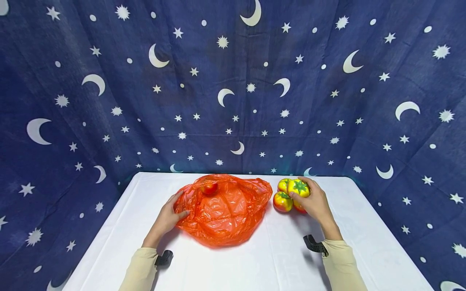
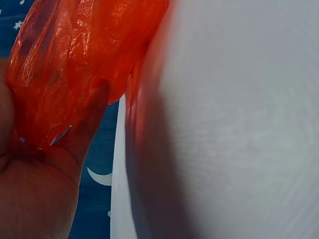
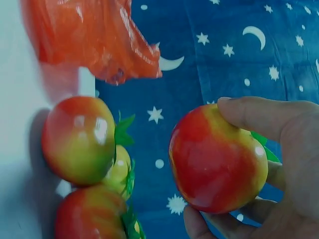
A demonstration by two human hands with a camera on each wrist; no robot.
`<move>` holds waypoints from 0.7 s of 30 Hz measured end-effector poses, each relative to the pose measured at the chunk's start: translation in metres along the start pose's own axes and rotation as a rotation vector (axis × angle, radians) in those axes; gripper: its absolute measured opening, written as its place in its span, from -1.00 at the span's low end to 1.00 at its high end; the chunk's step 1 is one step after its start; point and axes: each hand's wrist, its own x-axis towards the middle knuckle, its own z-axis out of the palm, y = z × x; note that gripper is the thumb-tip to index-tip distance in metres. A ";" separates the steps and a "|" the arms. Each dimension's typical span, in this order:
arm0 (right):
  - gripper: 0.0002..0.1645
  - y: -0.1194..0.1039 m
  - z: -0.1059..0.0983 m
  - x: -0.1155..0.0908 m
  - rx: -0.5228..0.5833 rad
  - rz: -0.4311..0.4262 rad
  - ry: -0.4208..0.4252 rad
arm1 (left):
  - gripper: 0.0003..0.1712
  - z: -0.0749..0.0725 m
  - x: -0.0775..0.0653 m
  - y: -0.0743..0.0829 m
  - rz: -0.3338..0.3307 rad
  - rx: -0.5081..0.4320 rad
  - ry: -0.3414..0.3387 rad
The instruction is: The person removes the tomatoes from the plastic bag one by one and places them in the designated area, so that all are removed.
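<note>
A thin red plastic bag [image 1: 233, 214] lies spread with its mouth gaping on the table. My left hand [image 1: 168, 218] grips its left rim, the thumb [image 2: 92, 119] pressed on the film in the left wrist view. Inside the bag, near its back edge, sits a red tomato [image 1: 209, 188]. To the right of the bag, my right hand [image 1: 316, 204] holds a yellow-and-red tomato [image 3: 219, 159] with a green leafy top between thumb and fingers. This tomato is raised above the others, as the right wrist view shows.
Three more tomatoes cluster under and beside my right hand, among them a front-left one [image 1: 282, 201] and a back one [image 1: 283, 185]. They stand on a white-covered table [image 1: 236, 270]. Behind it hangs a dark blue curtain [image 1: 204, 153] with moons and stars.
</note>
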 end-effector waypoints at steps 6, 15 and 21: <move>-0.18 0.010 -0.010 0.002 -0.009 0.071 0.028 | -0.06 -0.001 0.001 0.000 -0.010 0.002 -0.015; -0.16 0.025 -0.015 0.005 -0.019 0.130 0.077 | -0.05 -0.002 0.001 0.000 -0.021 0.005 -0.016; -0.14 0.036 -0.016 0.008 -0.009 0.194 0.079 | -0.06 -0.001 0.001 -0.001 -0.007 0.012 -0.001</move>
